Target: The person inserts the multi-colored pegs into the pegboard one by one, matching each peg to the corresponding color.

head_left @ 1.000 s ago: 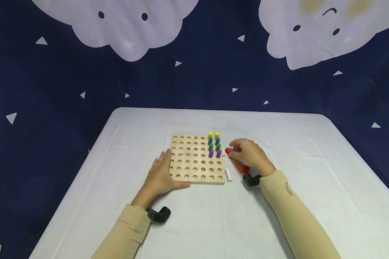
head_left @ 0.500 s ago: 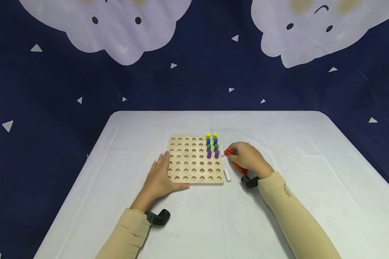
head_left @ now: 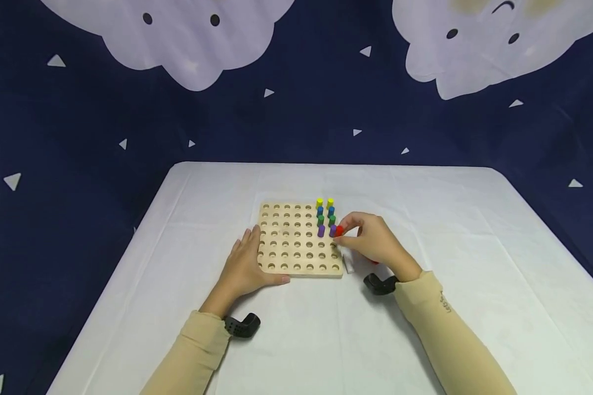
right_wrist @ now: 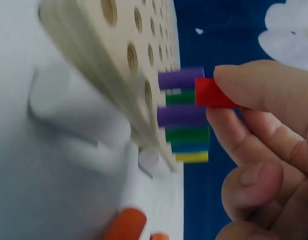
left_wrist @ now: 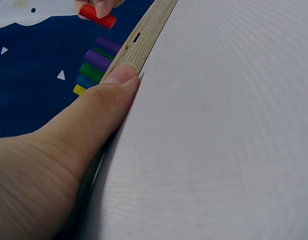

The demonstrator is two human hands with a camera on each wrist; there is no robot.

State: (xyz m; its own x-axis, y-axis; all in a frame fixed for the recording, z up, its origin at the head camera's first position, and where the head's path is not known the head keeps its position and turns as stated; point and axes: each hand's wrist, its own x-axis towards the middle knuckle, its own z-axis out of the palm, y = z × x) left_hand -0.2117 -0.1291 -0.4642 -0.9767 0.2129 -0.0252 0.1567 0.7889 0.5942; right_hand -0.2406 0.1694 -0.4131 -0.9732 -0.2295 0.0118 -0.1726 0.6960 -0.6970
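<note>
A square wooden pegboard (head_left: 291, 249) lies on the table. At its right side, pairs of yellow, blue, green and purple pegs (head_left: 321, 231) stand upright in holes. My left hand (head_left: 244, 269) rests against the board's left edge, fingers straight, thumb along the near edge; the left wrist view shows the thumb (left_wrist: 121, 75) touching the board's side. My right hand (head_left: 375, 238) pinches a red peg (right_wrist: 208, 92) between thumb and fingers. That peg is held above the board's right edge, close to the purple pegs, apart from the holes below.
White pegs (right_wrist: 76, 100) lie on the table along the board's right edge. Orange pegs (right_wrist: 126, 225) lie near them, mostly hidden under my right hand in the head view. A bit of red (head_left: 374, 262) shows below that hand. White cloth (head_left: 296, 340) covers the table.
My right hand has picked up the red peg from the table and carried it left to the board's right edge. My left hand stays in place on the board.
</note>
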